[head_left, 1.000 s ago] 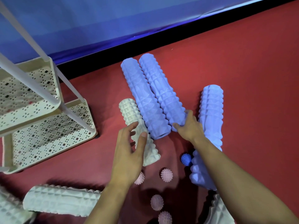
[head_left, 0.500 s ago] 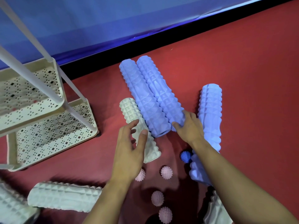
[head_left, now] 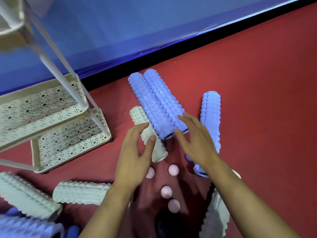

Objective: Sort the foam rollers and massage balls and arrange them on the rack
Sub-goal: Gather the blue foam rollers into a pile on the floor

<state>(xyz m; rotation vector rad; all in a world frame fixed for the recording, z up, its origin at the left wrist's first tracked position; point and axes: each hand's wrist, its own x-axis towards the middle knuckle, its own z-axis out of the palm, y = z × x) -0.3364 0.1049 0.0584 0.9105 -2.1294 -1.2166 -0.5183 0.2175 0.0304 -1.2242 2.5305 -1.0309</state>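
Note:
Two blue foam rollers (head_left: 151,103) (head_left: 164,98) lie side by side on the red floor, with a third blue roller (head_left: 210,114) to their right. A white roller (head_left: 147,133) lies left of the pair. My left hand (head_left: 135,157) hovers over the white roller's near end, fingers apart and curved. Just above the near ends of the blue pair is my right hand (head_left: 197,140), open and holding nothing. Several pink spiky massage balls (head_left: 173,170) (head_left: 166,191) lie between my forearms. The cream rack (head_left: 51,124) stands at the left.
More white rollers (head_left: 82,192) (head_left: 25,194) lie at the lower left, and another (head_left: 216,215) sits under my right forearm. A blue roller (head_left: 25,227) shows at the bottom left corner. A blue wall with a black base strip runs behind.
My right hand has lifted off the end of the blue rollers and spread its fingers. The left hand stays open over the white roller. The view has shifted, so the rack looks closer.

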